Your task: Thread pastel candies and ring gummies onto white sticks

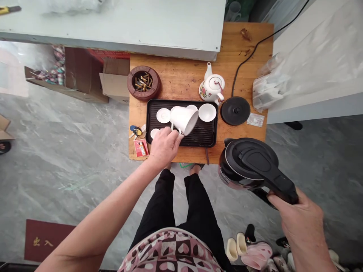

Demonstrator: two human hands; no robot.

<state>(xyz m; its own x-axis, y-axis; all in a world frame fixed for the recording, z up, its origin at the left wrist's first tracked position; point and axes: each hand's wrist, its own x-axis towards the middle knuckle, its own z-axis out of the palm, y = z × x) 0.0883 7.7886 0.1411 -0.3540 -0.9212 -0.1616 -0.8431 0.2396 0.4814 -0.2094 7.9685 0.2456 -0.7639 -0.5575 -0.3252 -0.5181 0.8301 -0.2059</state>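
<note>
My left hand (165, 145) grips the handle of a white mug (183, 119) and tips it on its side over the black ridged tray (208, 134). My right hand (303, 223) is closed round the handle of a black electric kettle (246, 162), held in the air to the right of the wooden table (181, 79), lid shut. On the tray lie a white saucer (163, 115) and a small white bowl (207, 112). A flowered white teapot (212, 87) stands behind the tray.
The kettle's round base (235, 110) with its cord sits right of the tray. A brown ashtray (143, 82) with cigarette butts, keys (136, 131) and a red pack (141, 147) are at the table's left. Cardboard boxes (85, 75) stand on the floor, slippers (249, 249) by my feet.
</note>
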